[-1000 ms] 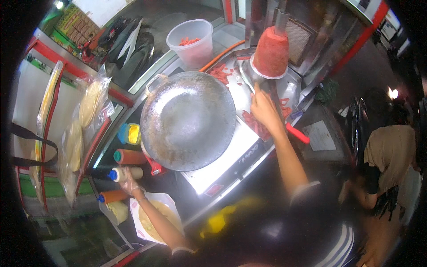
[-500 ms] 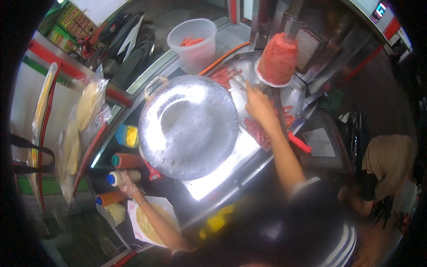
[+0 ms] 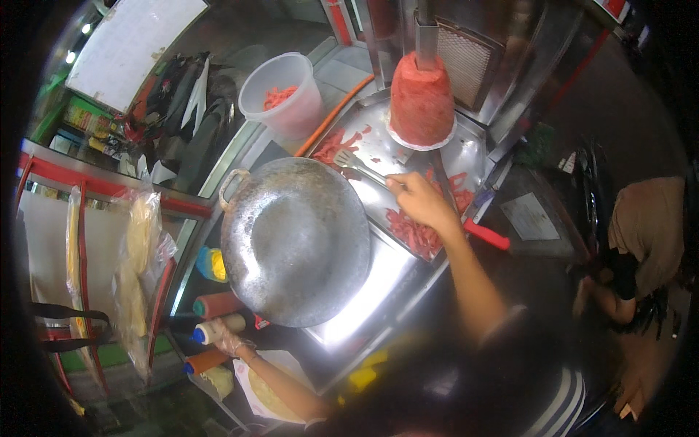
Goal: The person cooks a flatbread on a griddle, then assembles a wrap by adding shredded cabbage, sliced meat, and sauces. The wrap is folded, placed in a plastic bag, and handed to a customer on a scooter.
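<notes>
My left hand (image 3: 229, 341), in a clear plastic glove, closes on a white squeeze bottle (image 3: 212, 332) with a blue cap at the lower left. Below that hand, a round flatbread (image 3: 263, 390) on white paper (image 3: 256, 360) is partly covered by my forearm. My bare right hand (image 3: 422, 202) grips the handle of a slotted spatula (image 3: 348, 159), its head over shaved meat (image 3: 329, 148) in the metal tray (image 3: 378, 197). Behind it, a cone of red meat (image 3: 422, 102) stands on an upright spit. A red-handled knife (image 3: 486, 233) lies across the tray's right side.
A large upturned metal pan (image 3: 295, 240) stands between my hands. Red-orange (image 3: 217, 304) and orange (image 3: 207, 360) bottles flank the white one. Behind the tray are an orange hose (image 3: 335, 115) and a translucent bucket (image 3: 291, 109) holding meat strips. Bagged flatbreads (image 3: 138, 255) hang left. Another person (image 3: 644, 226) is at right.
The view has shifted, so the scene sits lower. My right hand has drawn the spatula nearer, away from the meat cone's base. My left hand still holds the white bottle.
</notes>
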A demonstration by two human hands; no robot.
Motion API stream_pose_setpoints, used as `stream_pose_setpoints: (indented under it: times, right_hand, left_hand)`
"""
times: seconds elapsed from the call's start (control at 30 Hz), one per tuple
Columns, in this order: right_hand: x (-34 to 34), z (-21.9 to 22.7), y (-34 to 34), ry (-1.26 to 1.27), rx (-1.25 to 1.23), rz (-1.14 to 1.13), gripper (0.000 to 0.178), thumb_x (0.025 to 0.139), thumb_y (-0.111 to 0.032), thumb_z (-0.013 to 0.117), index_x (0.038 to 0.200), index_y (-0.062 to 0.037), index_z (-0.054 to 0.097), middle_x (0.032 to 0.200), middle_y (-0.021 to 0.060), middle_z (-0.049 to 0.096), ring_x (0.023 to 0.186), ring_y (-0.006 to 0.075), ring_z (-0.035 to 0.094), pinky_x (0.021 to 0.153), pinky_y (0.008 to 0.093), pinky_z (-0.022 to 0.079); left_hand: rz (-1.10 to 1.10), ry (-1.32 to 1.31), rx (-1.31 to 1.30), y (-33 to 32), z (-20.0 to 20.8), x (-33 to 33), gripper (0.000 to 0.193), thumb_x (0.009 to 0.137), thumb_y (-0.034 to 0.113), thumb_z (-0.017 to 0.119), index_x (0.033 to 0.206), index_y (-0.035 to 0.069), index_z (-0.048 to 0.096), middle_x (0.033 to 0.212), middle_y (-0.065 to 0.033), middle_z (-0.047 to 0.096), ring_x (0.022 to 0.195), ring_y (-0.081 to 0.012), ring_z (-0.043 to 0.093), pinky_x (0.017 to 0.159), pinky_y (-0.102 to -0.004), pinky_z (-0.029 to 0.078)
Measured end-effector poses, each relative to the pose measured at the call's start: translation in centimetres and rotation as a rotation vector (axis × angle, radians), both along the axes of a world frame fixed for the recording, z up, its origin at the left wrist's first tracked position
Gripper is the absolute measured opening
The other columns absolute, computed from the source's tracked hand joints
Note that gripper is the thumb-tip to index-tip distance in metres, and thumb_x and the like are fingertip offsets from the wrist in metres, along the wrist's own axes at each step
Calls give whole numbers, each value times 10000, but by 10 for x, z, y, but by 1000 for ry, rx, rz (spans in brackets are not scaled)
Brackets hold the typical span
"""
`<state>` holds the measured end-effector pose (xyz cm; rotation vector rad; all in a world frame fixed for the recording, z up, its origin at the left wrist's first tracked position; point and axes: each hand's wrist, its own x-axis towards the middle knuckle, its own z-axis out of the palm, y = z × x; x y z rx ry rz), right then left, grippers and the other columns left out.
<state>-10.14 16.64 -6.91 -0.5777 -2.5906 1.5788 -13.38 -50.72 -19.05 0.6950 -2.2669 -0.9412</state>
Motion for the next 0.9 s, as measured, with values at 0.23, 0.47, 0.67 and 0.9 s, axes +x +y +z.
stream_pose_setpoints:
  times: [0.23, 0.47, 0.67, 0.9]
  right_hand:
    - [-61, -31, -8, 40, -1, 123, 390, 1079, -308, 615, 1201, 11, 802, 976, 343, 760, 974, 513, 754, 916, 538, 547]
    - [-51, -50, -7, 118, -233, -19, 341, 1098, -278, 649, 1122, 9, 831, 741, 57, 665, 701, 149, 578, 666, 395, 456]
    - [-18, -6, 12, 146, -157, 18, 346, 1123, -260, 639, 1184, 40, 800, 824, 27, 652, 784, 113, 570, 717, 327, 458]
    - [12, 80, 4, 250, -35, 43, 381, 1149, -250, 629, 1340, 54, 758, 809, -39, 590, 725, 57, 488, 643, 264, 413]
  left_hand:
    - [-8, -18, 23, 0, 4, 4, 702, 945, 383, 899, 1511, 43, 659, 1445, -123, 743, 1256, -271, 715, 1118, -449, 535]
    - [-23, -69, 58, -4, 9, 14, 715, 956, 389, 888, 1533, 44, 642, 1462, -128, 734, 1270, -279, 710, 1128, -454, 528]
    - [-262, 204, 182, -23, 15, 66, 689, 1042, 369, 800, 1597, 31, 572, 1547, -183, 669, 1363, -332, 662, 1177, -472, 503]
    - [-196, 283, 297, -81, 42, 152, 475, 1170, 321, 583, 1496, -20, 640, 1499, -203, 681, 1358, -330, 665, 1169, -454, 526]
